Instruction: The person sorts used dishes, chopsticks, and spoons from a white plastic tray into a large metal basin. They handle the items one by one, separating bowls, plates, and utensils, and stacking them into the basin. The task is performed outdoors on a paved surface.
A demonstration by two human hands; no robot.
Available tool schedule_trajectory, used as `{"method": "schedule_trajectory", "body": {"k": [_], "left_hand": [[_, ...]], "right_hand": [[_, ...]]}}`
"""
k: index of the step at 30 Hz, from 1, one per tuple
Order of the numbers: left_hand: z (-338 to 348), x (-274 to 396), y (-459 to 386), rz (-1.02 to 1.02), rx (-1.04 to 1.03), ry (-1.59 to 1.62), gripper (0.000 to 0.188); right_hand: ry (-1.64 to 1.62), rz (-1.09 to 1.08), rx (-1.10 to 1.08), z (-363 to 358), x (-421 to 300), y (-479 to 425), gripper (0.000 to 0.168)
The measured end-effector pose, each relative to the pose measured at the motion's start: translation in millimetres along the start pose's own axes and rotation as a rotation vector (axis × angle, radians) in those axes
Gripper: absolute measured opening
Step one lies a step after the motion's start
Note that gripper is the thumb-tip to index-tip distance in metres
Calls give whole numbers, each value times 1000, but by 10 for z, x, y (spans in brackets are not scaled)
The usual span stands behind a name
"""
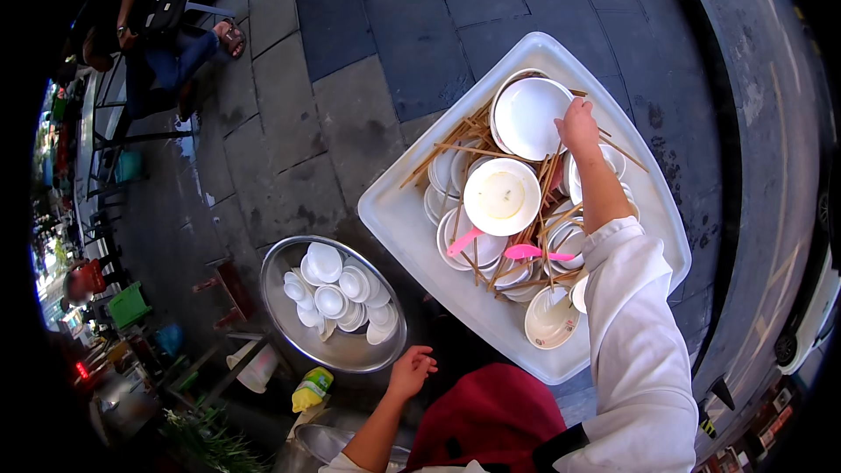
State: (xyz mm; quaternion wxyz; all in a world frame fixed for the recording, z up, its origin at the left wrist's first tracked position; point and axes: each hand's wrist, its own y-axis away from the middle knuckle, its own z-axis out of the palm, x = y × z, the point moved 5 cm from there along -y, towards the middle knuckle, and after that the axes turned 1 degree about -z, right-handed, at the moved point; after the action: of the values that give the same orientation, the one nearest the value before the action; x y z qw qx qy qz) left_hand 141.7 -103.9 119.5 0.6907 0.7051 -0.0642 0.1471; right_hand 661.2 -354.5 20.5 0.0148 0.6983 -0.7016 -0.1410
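A large white plastic tub holds several white bowls, small plates and many wooden chopsticks. My right hand grips the right rim of a big white bowl at the tub's far end. Just below that bowl lies another white bowl with yellowish residue; near it are a pink spoon and a second pink spoon. A patterned oval bowl rests near the tub's close edge. My left hand is empty, fingers apart and slightly curled, beside a round metal basin of small white dishes.
A yellow and green packet lies below the metal basin. Another metal basin is near my left forearm. At far left stand a small red stool, a green stool and a seated person. A road runs along the right.
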Motion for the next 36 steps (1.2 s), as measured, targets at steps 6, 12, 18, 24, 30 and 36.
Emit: {"method": "schedule_trajectory", "body": {"k": [6,12,18,24,30,36], "left_hand": [[-80,-130,-1,-3,16,-5,23],[-139,-317,-21,-28,48,1,22],[-108,-143,-38,13,29,14,22],[-73,207,-73,87,26,119,20],[595,1179,-327,313,-130,224,35],[888,1847,-400,518,-29,450,51]], "right_hand": [[42,67,25,172,204,-22,34],[-15,190,-44,142,257,38,27],[77,102,-63,63,242,51,21],[-91,168,58,-519,216,533,19],[-1054,479,-204,-417,521,1788,16],[-1417,627,-649,-224,-56,3073,32]]}}
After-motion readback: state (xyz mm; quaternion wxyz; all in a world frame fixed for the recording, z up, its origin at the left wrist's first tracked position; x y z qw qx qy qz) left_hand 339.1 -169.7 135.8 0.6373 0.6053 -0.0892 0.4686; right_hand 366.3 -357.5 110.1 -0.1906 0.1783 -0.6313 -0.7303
